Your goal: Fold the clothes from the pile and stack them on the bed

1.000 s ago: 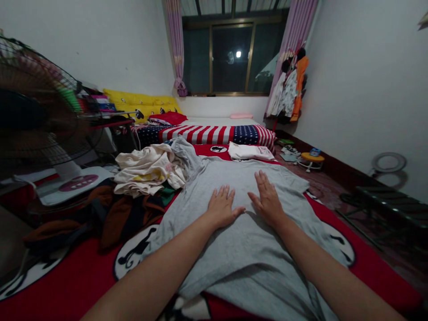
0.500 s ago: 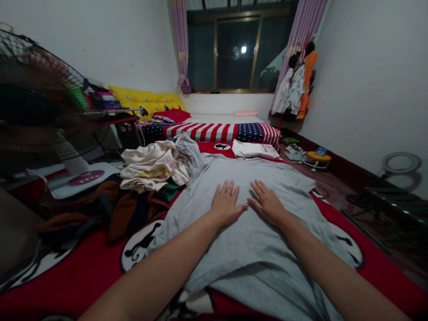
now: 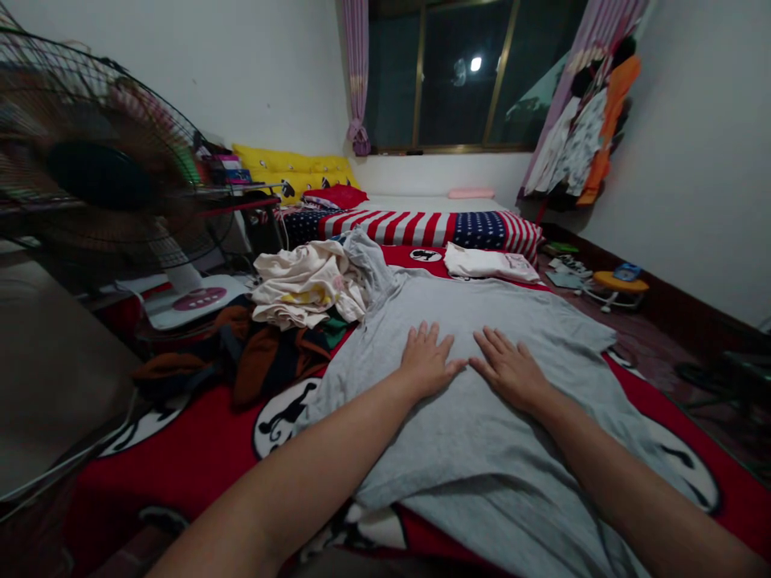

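A grey T-shirt (image 3: 482, 433) lies spread flat on a red blanket (image 3: 198, 449) with black-and-white round prints. My left hand (image 3: 429, 361) rests palm down on the middle of the shirt, fingers stretched out. My right hand (image 3: 511, 371) lies flat beside it, fingers also spread, thumbs nearly touching. Neither hand holds anything.
A heap of cream and dark clothes (image 3: 301, 297) lies left of the shirt. A folded white garment (image 3: 491, 263) sits beyond it. A standing fan (image 3: 102, 177) is at the left. A stars-and-stripes cover (image 3: 422, 227), hanging clothes (image 3: 590, 128) and a small stool (image 3: 620, 282) stand farther off.
My right hand has slid back toward me on the shirt, level with the left. The view has shifted left and slightly closer.
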Demonstrator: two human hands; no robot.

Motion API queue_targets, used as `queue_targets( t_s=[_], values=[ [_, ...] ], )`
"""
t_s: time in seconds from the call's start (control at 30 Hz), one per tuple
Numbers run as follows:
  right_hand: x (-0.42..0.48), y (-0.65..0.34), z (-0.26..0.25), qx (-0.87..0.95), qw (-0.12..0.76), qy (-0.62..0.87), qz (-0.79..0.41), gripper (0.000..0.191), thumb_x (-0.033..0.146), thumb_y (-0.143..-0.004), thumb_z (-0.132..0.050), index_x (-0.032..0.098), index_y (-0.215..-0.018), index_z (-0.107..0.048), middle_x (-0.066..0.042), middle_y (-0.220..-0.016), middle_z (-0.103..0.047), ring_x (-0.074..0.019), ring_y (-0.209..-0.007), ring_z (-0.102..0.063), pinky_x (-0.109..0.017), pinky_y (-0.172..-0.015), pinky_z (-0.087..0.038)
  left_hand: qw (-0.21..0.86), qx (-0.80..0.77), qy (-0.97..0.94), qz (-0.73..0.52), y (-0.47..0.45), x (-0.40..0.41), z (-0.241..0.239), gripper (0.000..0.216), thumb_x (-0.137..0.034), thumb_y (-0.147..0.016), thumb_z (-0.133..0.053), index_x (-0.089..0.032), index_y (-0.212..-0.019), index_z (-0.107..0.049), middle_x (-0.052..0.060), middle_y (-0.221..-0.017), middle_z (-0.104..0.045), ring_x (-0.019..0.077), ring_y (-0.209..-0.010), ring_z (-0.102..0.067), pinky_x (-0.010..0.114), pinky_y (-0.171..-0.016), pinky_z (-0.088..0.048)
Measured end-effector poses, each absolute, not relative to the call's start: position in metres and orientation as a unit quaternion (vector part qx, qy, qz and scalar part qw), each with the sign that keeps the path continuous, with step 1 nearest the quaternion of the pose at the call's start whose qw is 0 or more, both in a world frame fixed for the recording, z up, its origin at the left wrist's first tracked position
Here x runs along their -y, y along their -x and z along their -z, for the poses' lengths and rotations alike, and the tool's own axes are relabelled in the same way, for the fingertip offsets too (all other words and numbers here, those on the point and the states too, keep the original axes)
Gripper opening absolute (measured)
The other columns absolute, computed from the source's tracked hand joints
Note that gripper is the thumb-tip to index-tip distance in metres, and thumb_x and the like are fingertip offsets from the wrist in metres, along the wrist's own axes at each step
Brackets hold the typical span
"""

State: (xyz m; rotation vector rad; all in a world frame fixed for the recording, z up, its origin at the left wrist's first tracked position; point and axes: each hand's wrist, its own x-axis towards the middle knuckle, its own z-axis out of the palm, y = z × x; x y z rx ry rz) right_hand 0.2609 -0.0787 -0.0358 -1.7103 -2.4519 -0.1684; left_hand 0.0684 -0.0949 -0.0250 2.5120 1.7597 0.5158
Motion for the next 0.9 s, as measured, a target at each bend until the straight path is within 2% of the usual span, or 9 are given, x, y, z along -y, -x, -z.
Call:
queue_targets(
  t_s=[0.1, 0.3, 0.37, 0.43, 0.5, 0.6, 0.73, 0.8, 0.9],
  values=[
    [0.080, -0.259, 0.033, 0.814, 0.063, 0.575, 0.061, 0.064, 0.054, -0.094, -0.023, 0.019, -0.147, -0.032, -0.010, -0.155, -0.024, -0.0270, -0.143, -0.020, -0.056, -0.110, -0.024, 0.012, -0.558, -0.813, -0.169, -0.068, 0.096, 0.027, 0.065, -0.062, -0.091, -0.031, -0.023, -0.140, -0.043, 0.013, -0.152, -0.030, 0.0349, -0.141, -0.020, 0.053, -0.114, -0.017],
    [0.077, -0.257, 0.010, 0.833, -0.005, 0.552, 0.045, 0.066, 0.049, -0.091, -0.038, 0.011, -0.144, -0.037, -0.019, -0.151, -0.030, -0.0327, -0.139, -0.030, -0.051, -0.103, -0.038, 0.071, -0.546, -0.810, -0.201, -0.064, 0.096, 0.026, 0.063, -0.057, -0.087, -0.047, -0.022, -0.139, -0.045, 0.013, -0.153, -0.029, 0.0342, -0.142, -0.018, 0.053, -0.115, -0.017],
    [0.072, -0.257, -0.002, 0.843, -0.018, 0.535, 0.040, 0.063, 0.044, -0.087, -0.047, 0.011, -0.141, -0.043, -0.021, -0.147, -0.037, -0.0336, -0.134, -0.038, -0.046, -0.098, -0.043, 0.128, -0.538, -0.807, -0.209, -0.056, 0.089, 0.020, 0.065, -0.050, -0.082, -0.057, -0.020, -0.139, -0.045, 0.013, -0.150, -0.034, 0.0316, -0.141, -0.025, 0.048, -0.114, -0.024],
    [0.064, -0.257, -0.017, 0.854, -0.031, 0.519, 0.026, 0.057, 0.037, -0.081, -0.055, 0.014, -0.133, -0.052, -0.021, -0.138, -0.050, -0.0333, -0.123, -0.051, -0.042, -0.091, -0.047, 0.182, -0.540, -0.784, -0.245, -0.041, 0.075, 0.005, 0.063, -0.039, -0.081, -0.061, -0.018, -0.138, -0.046, 0.011, -0.144, -0.045, 0.0252, -0.131, -0.043, 0.038, -0.107, -0.039],
    [0.054, -0.254, -0.030, 0.860, -0.036, 0.510, -0.002, 0.040, 0.030, -0.077, -0.057, 0.017, -0.114, -0.065, -0.016, -0.117, -0.065, -0.0303, -0.103, -0.064, -0.038, -0.080, -0.050, 0.179, -0.557, -0.751, -0.306, -0.020, 0.055, -0.018, 0.055, -0.029, -0.082, -0.059, -0.019, -0.135, -0.048, 0.007, -0.137, -0.053, 0.0193, -0.117, -0.056, 0.030, -0.095, -0.049],
    [0.039, -0.243, -0.038, 0.855, 0.034, 0.515, -0.054, 0.024, 0.028, -0.082, -0.051, 0.021, -0.094, -0.070, -0.009, -0.092, -0.071, -0.0237, -0.084, -0.067, -0.032, -0.072, -0.049, 0.031, -0.586, -0.720, -0.370, 0.019, 0.020, -0.063, 0.046, -0.019, -0.081, -0.057, -0.022, -0.127, -0.054, 0.004, -0.131, -0.057, 0.0190, -0.116, -0.055, 0.031, -0.099, -0.046],
    [0.032, -0.222, -0.018, 0.842, 0.190, 0.492, -0.114, 0.027, 0.031, -0.087, -0.045, 0.023, -0.102, -0.065, -0.007, -0.100, -0.068, -0.0193, -0.086, -0.065, -0.030, -0.075, -0.049, -0.180, -0.666, -0.644, -0.330, 0.063, -0.025, -0.112, 0.047, -0.029, -0.082, -0.061, -0.015, -0.125, -0.052, 0.012, -0.123, -0.057, 0.0262, -0.119, -0.049, 0.037, -0.102, -0.040],
    [0.032, -0.215, -0.002, 0.842, 0.238, 0.470, -0.116, 0.025, 0.030, -0.087, -0.045, 0.023, -0.098, -0.066, -0.007, -0.103, -0.065, -0.0209, -0.093, -0.063, -0.032, -0.081, -0.048, -0.204, -0.724, -0.595, -0.282, 0.076, -0.044, -0.125, 0.057, -0.041, -0.079, -0.064, -0.011, -0.125, -0.049, 0.016, -0.120, -0.057, 0.0296, -0.116, -0.051, 0.038, -0.097, -0.043],
    [0.033, -0.213, 0.013, 0.828, 0.296, 0.459, -0.127, 0.021, 0.026, -0.086, -0.047, 0.023, -0.093, -0.067, -0.008, -0.105, -0.063, -0.0225, -0.100, -0.060, -0.035, -0.087, -0.047, -0.169, -0.793, -0.547, -0.208, 0.089, -0.065, -0.133, 0.068, -0.054, -0.072, -0.068, -0.007, -0.119, -0.053, 0.019, -0.114, -0.061, 0.0323, -0.108, -0.058, 0.038, -0.088, -0.047]
  ],
)
